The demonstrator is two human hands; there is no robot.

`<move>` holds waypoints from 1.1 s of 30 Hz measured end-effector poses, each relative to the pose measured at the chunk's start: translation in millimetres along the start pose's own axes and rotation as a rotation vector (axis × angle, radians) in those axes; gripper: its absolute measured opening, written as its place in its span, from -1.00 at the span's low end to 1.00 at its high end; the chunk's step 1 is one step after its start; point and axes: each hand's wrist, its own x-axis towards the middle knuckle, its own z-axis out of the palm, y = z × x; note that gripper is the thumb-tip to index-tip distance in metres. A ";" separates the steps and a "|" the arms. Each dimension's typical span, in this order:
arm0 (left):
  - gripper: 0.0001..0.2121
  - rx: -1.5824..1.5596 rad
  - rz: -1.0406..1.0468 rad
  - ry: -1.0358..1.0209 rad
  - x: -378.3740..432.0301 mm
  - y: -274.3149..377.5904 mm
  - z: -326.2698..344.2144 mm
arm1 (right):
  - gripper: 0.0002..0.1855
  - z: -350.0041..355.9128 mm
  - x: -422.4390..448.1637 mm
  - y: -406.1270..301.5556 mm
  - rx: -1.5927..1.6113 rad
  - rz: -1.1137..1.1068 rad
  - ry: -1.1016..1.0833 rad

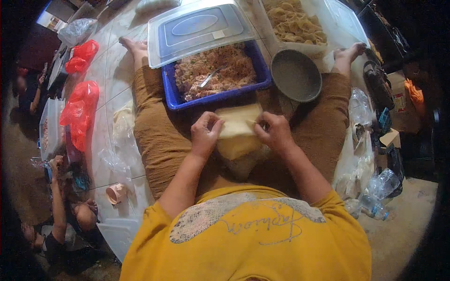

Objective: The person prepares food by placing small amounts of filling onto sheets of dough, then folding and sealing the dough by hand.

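My left hand (206,132) and my right hand (273,130) pinch opposite sides of a thin, pale yellow dough wrapper (238,121) between thumb and fingers. More yellow sheets (237,147) lie just below it, between my legs. Beyond my hands stands a blue plastic tub (218,98) of minced filling (228,66), with a metal spoon (211,78) resting in it. A clear plastic lid (202,31) lies tilted over the tub's far part. To the tub's right is a round grey bowl (296,75).
A clear container (272,35) of folded dumplings stands at the far right. Red plastic bags (82,109) and a paper-like cup (116,194) are on the left floor. Plastic bottles (374,205) lie at right. Other people's arms (59,210) show at the left edge.
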 end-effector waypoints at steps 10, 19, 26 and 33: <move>-0.79 -0.043 -0.064 0.029 10.5 -15.9 11.1 | -0.74 1.1 3.1 0.7 0.064 0.144 0.059; -0.75 -0.184 -0.197 0.126 12.9 -41.5 2.4 | -0.70 -4.8 6.9 3.5 -0.285 -0.131 -0.008; -0.83 0.095 0.320 -0.048 -6.6 2.6 -26.8 | -0.69 -5.7 3.2 -12.8 -0.278 -0.143 0.256; -0.84 0.483 0.646 -0.198 -0.6 13.7 -15.3 | -0.64 33.5 7.6 -15.8 -0.201 -0.447 0.007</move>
